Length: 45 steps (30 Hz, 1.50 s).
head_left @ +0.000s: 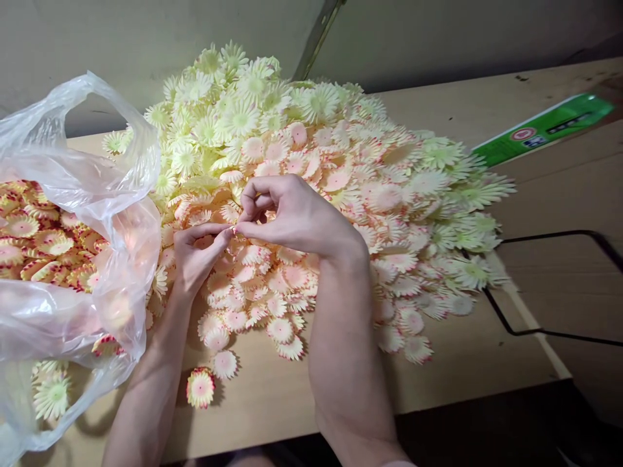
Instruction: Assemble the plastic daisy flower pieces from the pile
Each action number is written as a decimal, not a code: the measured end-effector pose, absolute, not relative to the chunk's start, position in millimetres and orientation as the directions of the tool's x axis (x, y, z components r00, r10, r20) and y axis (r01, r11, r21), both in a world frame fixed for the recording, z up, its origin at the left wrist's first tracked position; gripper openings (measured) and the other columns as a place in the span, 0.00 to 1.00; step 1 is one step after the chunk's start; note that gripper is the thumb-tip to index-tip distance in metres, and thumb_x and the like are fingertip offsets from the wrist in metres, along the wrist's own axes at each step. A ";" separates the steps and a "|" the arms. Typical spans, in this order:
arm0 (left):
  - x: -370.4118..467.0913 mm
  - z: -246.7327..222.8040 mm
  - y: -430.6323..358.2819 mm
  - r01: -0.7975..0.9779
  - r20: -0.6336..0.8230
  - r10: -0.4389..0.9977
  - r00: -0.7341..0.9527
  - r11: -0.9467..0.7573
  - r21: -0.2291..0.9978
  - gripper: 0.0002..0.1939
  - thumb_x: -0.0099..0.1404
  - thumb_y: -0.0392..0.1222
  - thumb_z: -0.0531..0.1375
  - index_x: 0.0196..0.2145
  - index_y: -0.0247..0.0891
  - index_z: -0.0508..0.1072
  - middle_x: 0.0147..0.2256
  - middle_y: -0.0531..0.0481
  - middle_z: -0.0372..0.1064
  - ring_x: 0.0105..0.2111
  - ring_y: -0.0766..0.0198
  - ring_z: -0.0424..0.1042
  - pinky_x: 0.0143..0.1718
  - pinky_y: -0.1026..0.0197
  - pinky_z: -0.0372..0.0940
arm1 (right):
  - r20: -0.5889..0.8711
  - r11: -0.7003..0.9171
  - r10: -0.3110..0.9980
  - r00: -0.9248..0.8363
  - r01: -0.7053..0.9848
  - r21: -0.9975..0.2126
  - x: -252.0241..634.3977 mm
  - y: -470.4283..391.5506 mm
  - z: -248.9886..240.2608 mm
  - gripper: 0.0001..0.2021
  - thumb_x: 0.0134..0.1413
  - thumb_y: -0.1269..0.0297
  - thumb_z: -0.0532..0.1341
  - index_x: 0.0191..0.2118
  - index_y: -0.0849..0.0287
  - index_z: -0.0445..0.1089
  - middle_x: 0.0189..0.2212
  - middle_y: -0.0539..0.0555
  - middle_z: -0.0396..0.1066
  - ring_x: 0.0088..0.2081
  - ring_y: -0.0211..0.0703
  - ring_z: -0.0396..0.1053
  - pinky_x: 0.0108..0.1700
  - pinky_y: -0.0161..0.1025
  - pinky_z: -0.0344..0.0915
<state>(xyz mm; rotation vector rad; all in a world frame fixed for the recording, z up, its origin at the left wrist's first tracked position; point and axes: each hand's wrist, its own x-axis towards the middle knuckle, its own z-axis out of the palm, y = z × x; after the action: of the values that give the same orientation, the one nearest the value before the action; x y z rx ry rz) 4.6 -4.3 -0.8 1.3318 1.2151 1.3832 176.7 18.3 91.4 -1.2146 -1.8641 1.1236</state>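
Note:
A large heap of artificial flower petal pieces (pixel 292 279), pale green at the back and pink-tinged in front, covers the middle of the table. Over its front left part my left hand (pixel 197 253) and my right hand (pixel 287 214) meet at the fingertips. Thumb and finger of each hand are pinched together around a tiny pinkish piece (pixel 234 229), too small to make out fully. One red-edged flower piece (pixel 200 387) lies apart near the table's front edge, just right of my left forearm.
An open clear plastic bag (pixel 129 240) holding red-and-yellow flower pieces (pixel 53 240) stands at the left. A green packet (pixel 545 130) lies at the back right. A black wire frame (pixel 549 236) sits at the right. The table (pixel 272 402) ends in front.

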 end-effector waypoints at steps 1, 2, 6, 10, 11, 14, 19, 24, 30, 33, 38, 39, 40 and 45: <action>5.2 -0.8 -4.1 0.052 0.171 0.981 -0.092 -0.167 0.985 0.13 0.55 0.52 0.73 0.30 0.39 0.85 0.24 0.49 0.79 0.27 0.61 0.77 0.32 0.60 0.72 | 0.061 0.209 0.930 -0.364 0.384 -0.899 176.9 18.5 91.0 0.08 0.43 0.75 0.65 0.26 0.59 0.64 0.25 0.49 0.68 0.29 0.38 0.69 0.31 0.35 0.63; 5.9 -0.9 -4.0 0.050 0.164 0.980 -0.110 -0.159 0.986 0.13 0.55 0.52 0.73 0.30 0.39 0.85 0.25 0.49 0.79 0.27 0.61 0.77 0.32 0.61 0.71 | 0.064 0.210 0.932 -0.358 0.386 -0.898 177.0 18.7 90.5 0.08 0.43 0.74 0.65 0.26 0.59 0.64 0.25 0.49 0.68 0.29 0.38 0.69 0.31 0.35 0.63; 7.9 -0.5 -4.0 0.030 0.146 0.974 -0.173 -0.143 0.989 0.13 0.53 0.52 0.74 0.28 0.40 0.84 0.25 0.49 0.79 0.26 0.63 0.76 0.30 0.62 0.70 | 0.067 0.209 0.936 -0.345 0.393 -0.896 176.7 19.6 89.1 0.08 0.43 0.74 0.65 0.26 0.58 0.64 0.24 0.48 0.67 0.28 0.37 0.68 0.30 0.35 0.62; 8.4 3.3 -5.0 0.041 0.153 0.982 -0.115 -0.149 0.988 0.13 0.55 0.53 0.74 0.29 0.40 0.85 0.24 0.49 0.79 0.26 0.63 0.76 0.30 0.62 0.71 | 0.069 0.211 0.936 -0.344 0.397 -0.893 176.0 20.2 89.1 0.08 0.43 0.72 0.65 0.25 0.58 0.63 0.23 0.47 0.66 0.27 0.36 0.67 0.29 0.34 0.62; 8.5 4.8 -5.2 0.054 0.157 0.981 -0.111 -0.152 0.987 0.13 0.54 0.53 0.74 0.30 0.40 0.86 0.24 0.49 0.79 0.25 0.62 0.76 0.30 0.61 0.71 | 0.070 0.214 0.936 -0.345 0.400 -0.891 175.9 20.2 89.2 0.08 0.44 0.72 0.65 0.25 0.58 0.63 0.23 0.47 0.66 0.27 0.37 0.67 0.29 0.34 0.63; 8.6 8.7 -5.6 0.094 0.176 0.977 -0.121 -0.166 0.982 0.13 0.52 0.51 0.75 0.30 0.40 0.86 0.26 0.48 0.80 0.26 0.62 0.76 0.29 0.61 0.71 | 0.068 0.215 0.936 -0.346 0.408 -0.887 175.7 20.4 89.2 0.08 0.43 0.71 0.65 0.26 0.58 0.63 0.23 0.48 0.67 0.28 0.37 0.68 0.30 0.34 0.63; 7.7 8.3 -5.8 0.104 0.189 0.976 -0.106 -0.178 0.978 0.09 0.53 0.48 0.74 0.29 0.40 0.86 0.26 0.48 0.81 0.26 0.62 0.77 0.30 0.62 0.70 | 0.060 0.212 0.934 -0.353 0.409 -0.888 175.0 19.9 89.3 0.09 0.43 0.72 0.65 0.25 0.57 0.62 0.23 0.47 0.67 0.27 0.37 0.68 0.30 0.35 0.63; 7.0 4.3 -6.1 0.080 0.176 0.978 -0.116 -0.168 0.983 0.10 0.56 0.49 0.73 0.29 0.40 0.86 0.23 0.50 0.78 0.26 0.62 0.77 0.31 0.62 0.70 | 0.063 0.212 0.933 -0.353 0.403 -0.890 174.4 19.2 90.2 0.09 0.44 0.72 0.65 0.25 0.57 0.62 0.23 0.48 0.66 0.28 0.37 0.68 0.30 0.35 0.63; 8.1 7.0 -6.3 0.108 0.179 0.977 -0.120 -0.166 0.980 0.10 0.53 0.48 0.75 0.28 0.39 0.85 0.25 0.48 0.80 0.26 0.61 0.77 0.32 0.61 0.70 | 0.069 0.220 0.934 -0.352 0.411 -0.885 174.3 20.2 88.8 0.10 0.44 0.70 0.66 0.25 0.57 0.62 0.22 0.48 0.66 0.29 0.39 0.69 0.30 0.35 0.63; 8.5 7.6 -6.5 0.113 0.192 0.974 -0.123 -0.178 0.977 0.10 0.54 0.48 0.74 0.27 0.39 0.85 0.25 0.49 0.80 0.26 0.62 0.76 0.30 0.62 0.69 | 0.059 0.214 0.934 -0.352 0.420 -0.882 173.6 20.1 88.8 0.10 0.44 0.71 0.66 0.25 0.57 0.62 0.22 0.48 0.66 0.29 0.38 0.69 0.30 0.35 0.63; 8.9 4.7 -5.4 0.110 0.221 0.963 -0.156 -0.205 0.972 0.10 0.53 0.48 0.74 0.25 0.39 0.83 0.24 0.50 0.79 0.23 0.64 0.74 0.27 0.63 0.66 | 0.063 0.216 0.936 -0.347 0.421 -0.881 173.1 19.4 89.4 0.10 0.44 0.71 0.66 0.24 0.57 0.61 0.23 0.48 0.66 0.28 0.38 0.68 0.30 0.35 0.62; 8.9 4.2 -5.0 0.108 0.223 0.962 -0.160 -0.207 0.972 0.10 0.53 0.48 0.74 0.25 0.39 0.83 0.23 0.50 0.78 0.23 0.65 0.73 0.26 0.63 0.66 | 0.068 0.219 0.936 -0.345 0.422 -0.880 173.2 19.4 89.4 0.11 0.44 0.71 0.66 0.24 0.57 0.61 0.23 0.48 0.66 0.28 0.37 0.68 0.30 0.35 0.62; 9.1 3.8 -4.7 0.108 0.222 0.961 -0.163 -0.206 0.973 0.10 0.53 0.49 0.74 0.24 0.40 0.83 0.23 0.51 0.78 0.23 0.65 0.73 0.26 0.63 0.66 | 0.071 0.221 0.936 -0.344 0.422 -0.879 173.3 19.4 89.3 0.11 0.44 0.71 0.66 0.24 0.57 0.61 0.23 0.48 0.66 0.28 0.37 0.68 0.30 0.35 0.62; 10.5 5.6 -4.4 0.122 0.229 0.958 -0.173 -0.210 0.970 0.12 0.52 0.49 0.74 0.23 0.39 0.82 0.22 0.51 0.76 0.23 0.65 0.72 0.27 0.63 0.66 | 0.061 0.215 0.934 -0.351 0.418 -0.883 172.5 20.0 88.5 0.12 0.45 0.72 0.66 0.25 0.57 0.61 0.23 0.48 0.66 0.29 0.38 0.69 0.31 0.36 0.63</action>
<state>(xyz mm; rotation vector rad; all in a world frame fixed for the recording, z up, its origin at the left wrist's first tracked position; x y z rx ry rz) 10.5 -4.4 5.6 1.3590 1.3131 1.4665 172.5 20.0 88.5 -1.2496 -1.8774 1.0787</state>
